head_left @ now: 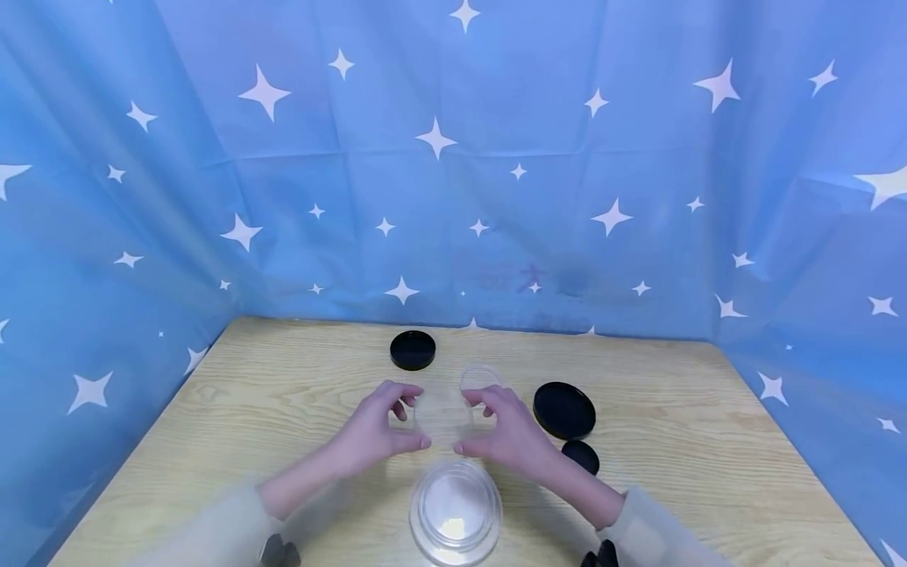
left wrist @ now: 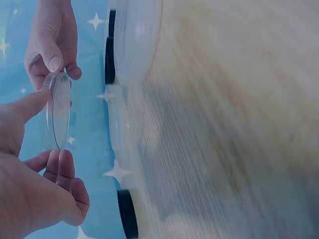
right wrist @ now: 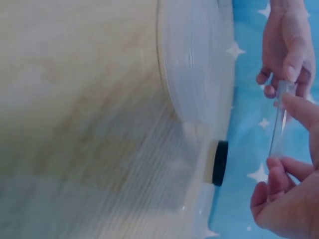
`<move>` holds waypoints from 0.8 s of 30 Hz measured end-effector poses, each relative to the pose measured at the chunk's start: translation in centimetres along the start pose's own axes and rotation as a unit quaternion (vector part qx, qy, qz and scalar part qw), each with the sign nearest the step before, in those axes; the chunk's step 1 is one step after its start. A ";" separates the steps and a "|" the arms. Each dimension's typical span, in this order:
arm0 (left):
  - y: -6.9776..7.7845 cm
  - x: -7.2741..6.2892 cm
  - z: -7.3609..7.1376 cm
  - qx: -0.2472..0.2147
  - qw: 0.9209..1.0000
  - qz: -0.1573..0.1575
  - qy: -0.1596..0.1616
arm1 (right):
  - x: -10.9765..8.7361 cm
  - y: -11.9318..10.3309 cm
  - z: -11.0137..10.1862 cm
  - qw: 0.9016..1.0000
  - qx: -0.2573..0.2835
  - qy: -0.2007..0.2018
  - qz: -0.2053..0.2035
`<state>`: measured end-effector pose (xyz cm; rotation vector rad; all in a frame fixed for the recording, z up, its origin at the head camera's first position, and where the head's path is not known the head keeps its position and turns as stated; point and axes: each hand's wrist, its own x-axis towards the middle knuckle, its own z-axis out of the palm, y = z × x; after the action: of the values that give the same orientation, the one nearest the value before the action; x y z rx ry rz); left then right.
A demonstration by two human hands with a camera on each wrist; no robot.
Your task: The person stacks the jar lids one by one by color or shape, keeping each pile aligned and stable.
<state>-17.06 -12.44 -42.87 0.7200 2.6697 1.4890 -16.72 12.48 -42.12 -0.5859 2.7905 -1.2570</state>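
Note:
Between both hands, above the table, is a transparent shallow round dish (head_left: 442, 417). My left hand (head_left: 375, 425) grips its left edge, thumb nearer me and fingers at the far side. On the opposite edge, my right hand (head_left: 510, 425) holds it the same way. The left wrist view shows the dish (left wrist: 61, 112) edge-on, with a thin rim. Just below the hands, near the front of the table, sits a larger transparent round piece with concentric rings (head_left: 456, 512). Partly behind the right fingers lies another small transparent disc (head_left: 480, 376).
A black round lid (head_left: 412, 350) lies towards the back of the wooden table (head_left: 283, 386). Right of my right hand are a larger black lid (head_left: 564, 411) and a smaller black disc (head_left: 581, 455), partly behind the forearm. A blue star-patterned curtain (head_left: 439, 197) encloses the table's back and sides.

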 end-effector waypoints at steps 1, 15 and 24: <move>0.3 -0.3 0.0 0.000 1.000 0.003 -0.001 | -0.4 -0.1 -0.1 1.000 0.002 0.000 -0.001; 2.1 -3.6 1.0 0.000 0.999 0.025 -0.019 | -4.5 -0.6 -0.4 0.998 -0.041 0.000 -0.046; 1.7 -5.2 2.4 0.004 0.999 0.020 -0.047 | -6.4 -0.4 0.2 0.997 -0.048 -0.026 -0.047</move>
<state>-11.21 -11.81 -43.99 0.8280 2.6085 1.4158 -10.59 14.37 -42.78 -0.7516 2.8228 -1.1090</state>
